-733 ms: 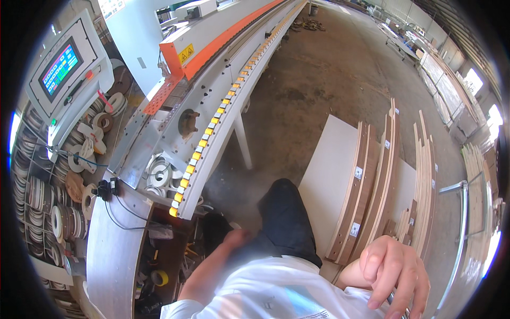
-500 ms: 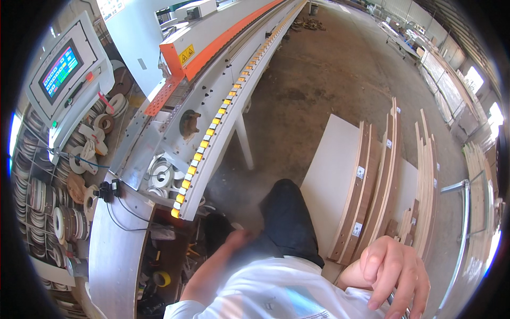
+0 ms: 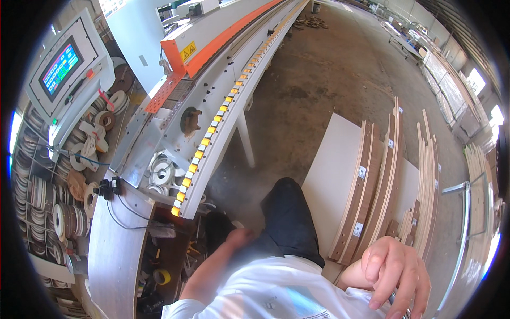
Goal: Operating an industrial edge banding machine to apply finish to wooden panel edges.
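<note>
Unmoved right hand (image 3: 397,272), half-curled, contents unclear

Near, the shirt (image 3: 265,287) is white with pastel patches of pink and blue; the trousers (image 3: 289,223) are black; at left, the pale grey control panel (image 3: 85,59) has a screen (image 3: 60,70) of blue, green and pink blocks; an orange guard (image 3: 172,55) adjoins a yellow label (image 3: 188,51) with dark triangles; the rollers (image 3: 207,142) alternate yellow and white; at right, wooden strips (image 3: 357,194) show brown and pale tan stripes; the far floor (image 3: 313,69) is mottled grey-brown.
</note>
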Motion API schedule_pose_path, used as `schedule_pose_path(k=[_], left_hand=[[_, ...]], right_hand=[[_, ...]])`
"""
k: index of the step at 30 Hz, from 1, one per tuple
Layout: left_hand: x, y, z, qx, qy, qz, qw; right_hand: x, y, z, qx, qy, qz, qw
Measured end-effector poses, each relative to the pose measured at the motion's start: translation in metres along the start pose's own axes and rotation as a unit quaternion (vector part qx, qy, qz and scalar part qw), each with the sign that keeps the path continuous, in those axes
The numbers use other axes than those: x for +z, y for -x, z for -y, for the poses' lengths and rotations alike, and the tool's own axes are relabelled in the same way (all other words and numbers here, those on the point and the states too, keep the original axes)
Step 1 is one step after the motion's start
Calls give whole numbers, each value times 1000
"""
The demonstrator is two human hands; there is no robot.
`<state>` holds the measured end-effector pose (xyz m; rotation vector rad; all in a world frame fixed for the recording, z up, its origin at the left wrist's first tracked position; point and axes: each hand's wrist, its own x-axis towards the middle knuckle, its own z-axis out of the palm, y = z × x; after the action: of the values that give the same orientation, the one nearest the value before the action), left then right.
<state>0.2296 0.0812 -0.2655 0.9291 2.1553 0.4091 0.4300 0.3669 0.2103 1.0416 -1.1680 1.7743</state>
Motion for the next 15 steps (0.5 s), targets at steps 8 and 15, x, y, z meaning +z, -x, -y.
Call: schedule_pose_path(k=[8, 15], left_hand=[[-9, 1, -9, -27, -10, 48, 998], [-10, 3, -12, -29, -16, 21, 999]], right_hand=[[-3, -3, 0, 20, 20, 73, 997], [4, -2, 0, -6, 5, 6, 1000]])
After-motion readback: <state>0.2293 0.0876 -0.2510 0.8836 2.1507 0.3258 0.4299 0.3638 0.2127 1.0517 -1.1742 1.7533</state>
